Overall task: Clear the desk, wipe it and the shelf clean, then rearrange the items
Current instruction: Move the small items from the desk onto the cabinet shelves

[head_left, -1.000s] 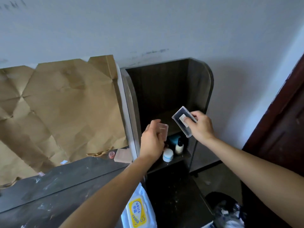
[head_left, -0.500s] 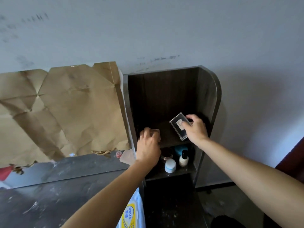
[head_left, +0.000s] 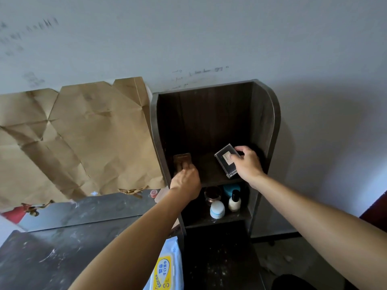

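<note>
Creased brown paper (head_left: 79, 130) against the pale wall (head_left: 188, 38), faint scribbles (head_left: 201, 71) on it, dark red door edge (head_left: 377, 210) at right

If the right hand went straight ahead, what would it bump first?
Probably the shelf's back panel; the clear case the right hand holds would touch first. Depth is unclear.

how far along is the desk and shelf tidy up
Late stage, it seems. Done: the desk is mostly bare, and a white jar and a small bottle stand on the lower shelf. In hand: the left hand sets a tinted box on the upper shelf; the right hand holds a clear case above it. Left: placing that case, plus the wipes pack and red cap at the desk.
</note>
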Available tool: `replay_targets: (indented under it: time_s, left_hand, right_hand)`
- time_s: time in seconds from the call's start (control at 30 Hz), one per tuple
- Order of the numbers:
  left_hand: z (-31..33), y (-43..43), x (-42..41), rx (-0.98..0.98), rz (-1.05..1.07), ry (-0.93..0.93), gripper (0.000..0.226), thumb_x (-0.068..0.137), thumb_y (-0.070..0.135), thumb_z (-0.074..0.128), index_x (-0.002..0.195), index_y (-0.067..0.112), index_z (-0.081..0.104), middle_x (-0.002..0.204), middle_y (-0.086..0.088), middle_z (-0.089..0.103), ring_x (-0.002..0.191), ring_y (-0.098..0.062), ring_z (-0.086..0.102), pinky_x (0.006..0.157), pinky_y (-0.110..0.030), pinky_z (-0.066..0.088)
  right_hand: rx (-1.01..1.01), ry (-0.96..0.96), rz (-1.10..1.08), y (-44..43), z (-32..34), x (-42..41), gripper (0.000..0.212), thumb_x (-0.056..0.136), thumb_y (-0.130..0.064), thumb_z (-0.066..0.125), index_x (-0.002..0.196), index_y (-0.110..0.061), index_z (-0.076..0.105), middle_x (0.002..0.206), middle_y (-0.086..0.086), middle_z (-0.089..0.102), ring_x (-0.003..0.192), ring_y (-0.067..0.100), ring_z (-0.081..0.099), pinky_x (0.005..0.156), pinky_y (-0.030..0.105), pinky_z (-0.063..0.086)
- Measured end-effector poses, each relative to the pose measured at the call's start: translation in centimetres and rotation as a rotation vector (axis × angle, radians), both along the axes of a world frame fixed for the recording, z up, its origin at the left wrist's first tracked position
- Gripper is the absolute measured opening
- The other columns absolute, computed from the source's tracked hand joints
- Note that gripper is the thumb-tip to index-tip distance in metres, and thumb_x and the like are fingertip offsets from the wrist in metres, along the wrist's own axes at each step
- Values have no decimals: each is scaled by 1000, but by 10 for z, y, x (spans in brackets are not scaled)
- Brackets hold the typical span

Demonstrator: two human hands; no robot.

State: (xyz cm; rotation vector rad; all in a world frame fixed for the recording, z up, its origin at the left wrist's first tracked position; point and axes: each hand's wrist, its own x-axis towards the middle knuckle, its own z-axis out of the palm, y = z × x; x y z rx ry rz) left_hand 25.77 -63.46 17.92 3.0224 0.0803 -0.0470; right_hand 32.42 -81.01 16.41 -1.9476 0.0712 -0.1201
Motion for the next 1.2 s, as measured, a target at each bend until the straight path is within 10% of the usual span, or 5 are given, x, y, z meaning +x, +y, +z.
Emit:
replay_targets:
  time_s: [0.37,0.5,0.67,0.97,1.2]
  left_hand:
    - [-26,47,-68,-349,106,-470,8,87,21,58,91,14,57,83,1,65,73,-25,61,63,-33,44]
    - [-28,76,-65,-392,226,-444,18,90,26,56,101,15,47,88,-4,66,80,-29,62,66,-38,49]
    - [-31,80,-53,-465,76,-351,30,96,16,45,126,15,46,107,-7,69,93,-31,65,77,-42,53]
    - [-81,121,-62,-359,185,-229,31,89,13,46,119,14,57,106,-9,69,94,-31,64,73,-36,49]
    - [-147,196,-108,-290,413,61,30,84,17,51,113,20,61,106,-9,69,97,-32,62,72,-33,46]
  right_hand:
    - [42,99,218,52,12,-7,45,83,-17,70,124,-16,52,102,3,63,63,14,61,50,20,48]
    - [-336,26,402,57,19,-10,56,72,-21,79,123,-13,57,120,-1,58,104,18,56,85,28,47]
    - [-850,-39,416,58,21,-14,54,83,-35,66,133,-18,51,134,4,49,123,27,41,93,41,42]
    - [-549,-645,385,63,-12,-77,19,82,-28,62,98,-21,68,91,-11,64,81,9,62,57,30,51]
    - [-633,-492,696,116,-93,-128,11,78,-27,58,85,-23,64,75,-8,63,67,16,63,49,34,49]
